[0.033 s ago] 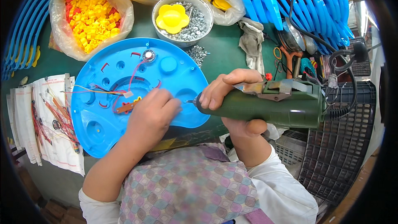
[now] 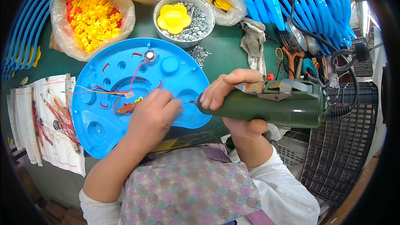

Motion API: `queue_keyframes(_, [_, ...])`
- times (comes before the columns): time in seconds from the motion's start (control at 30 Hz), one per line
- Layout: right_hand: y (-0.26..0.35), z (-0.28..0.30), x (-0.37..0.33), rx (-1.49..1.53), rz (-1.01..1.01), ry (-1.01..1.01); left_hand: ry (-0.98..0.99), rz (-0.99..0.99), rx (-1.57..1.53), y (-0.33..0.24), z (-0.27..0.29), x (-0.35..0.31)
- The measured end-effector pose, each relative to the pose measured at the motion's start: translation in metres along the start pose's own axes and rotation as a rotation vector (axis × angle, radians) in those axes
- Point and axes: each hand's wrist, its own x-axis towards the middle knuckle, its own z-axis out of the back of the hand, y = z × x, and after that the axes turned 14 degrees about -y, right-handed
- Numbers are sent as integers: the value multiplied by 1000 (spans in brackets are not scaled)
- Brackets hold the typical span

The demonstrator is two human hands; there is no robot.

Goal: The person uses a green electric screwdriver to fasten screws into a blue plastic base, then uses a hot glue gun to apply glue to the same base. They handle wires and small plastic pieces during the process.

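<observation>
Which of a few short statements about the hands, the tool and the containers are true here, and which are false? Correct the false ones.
1. The right hand holds a green power tool. True.
2. The left hand is over the blue plastic shell. True.
3. The bag of small yellow and red pieces is right of the green power tool. False: it is at the upper left, beyond the blue plastic shell.
4. The round bowl holds only wires. False: it holds small metal parts and a yellow flower-shaped piece.
</observation>
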Motion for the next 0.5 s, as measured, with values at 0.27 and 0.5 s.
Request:
queue_keyframes(0.27, [-11, 3, 3, 56, -64, 70, -2, 32, 2, 0, -2, 0])
queue_keyframes(0.5, [-4, -9, 15, -64, -228, 144, 9, 48, 54, -1, -3, 0])
